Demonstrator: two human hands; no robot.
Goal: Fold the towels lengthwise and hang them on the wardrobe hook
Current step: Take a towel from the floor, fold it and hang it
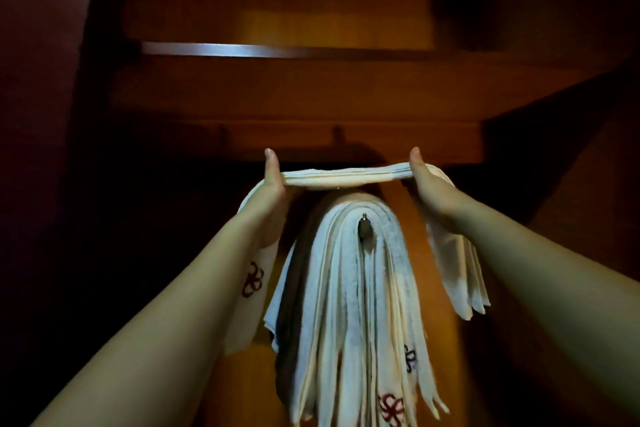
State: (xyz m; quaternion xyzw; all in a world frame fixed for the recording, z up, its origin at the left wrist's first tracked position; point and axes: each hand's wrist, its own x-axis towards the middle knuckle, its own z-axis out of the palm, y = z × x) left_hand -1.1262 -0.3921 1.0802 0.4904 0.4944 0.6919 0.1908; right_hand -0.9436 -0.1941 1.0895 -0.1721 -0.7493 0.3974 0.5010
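Observation:
A folded cream towel point(346, 177) stretches level between my two hands, just above the wardrobe hook point(363, 227). My left hand point(273, 180) grips its left end, which hangs down along my forearm and shows a red flower mark. My right hand point(427, 184) grips the right end, and that end droops beside my right forearm. Several folded towels point(349, 315) hang in a thick bundle over the metal hook, its tip poking out at the front. My fingers behind the cloth are hidden.
A wooden wardrobe back panel point(277, 94) rises behind the hook, with a shelf edge point(242, 50) higher up. Two more dark pegs point(337, 135) sit on the rail above the towels. Dark side walls close in left and right.

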